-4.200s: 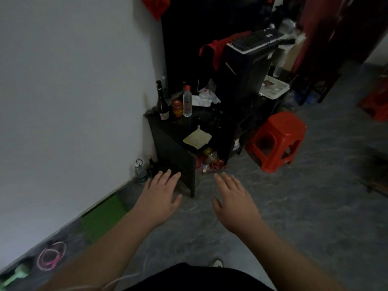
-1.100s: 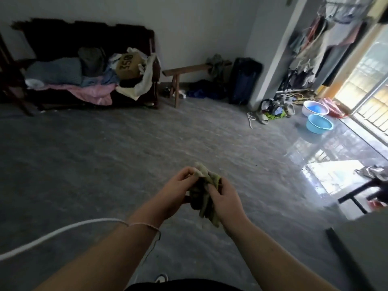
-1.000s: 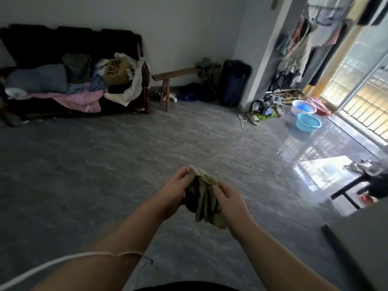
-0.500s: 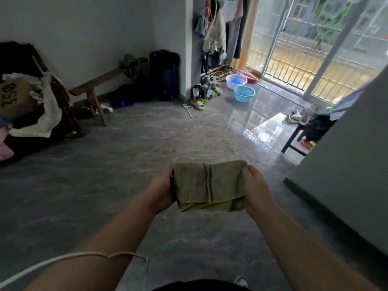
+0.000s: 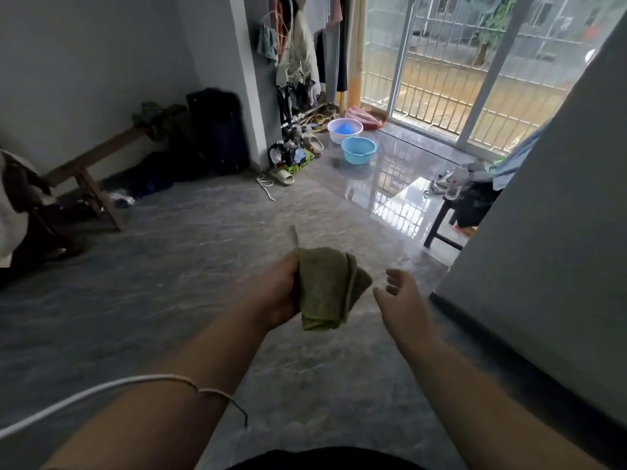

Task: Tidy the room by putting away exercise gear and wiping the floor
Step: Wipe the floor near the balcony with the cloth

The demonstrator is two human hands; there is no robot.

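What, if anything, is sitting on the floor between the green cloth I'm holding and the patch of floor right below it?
Nothing visible. The left hand grips the green cloth over bare grey floor; the open right hand is beside it. The slipper, basins and bench sit well beyond.
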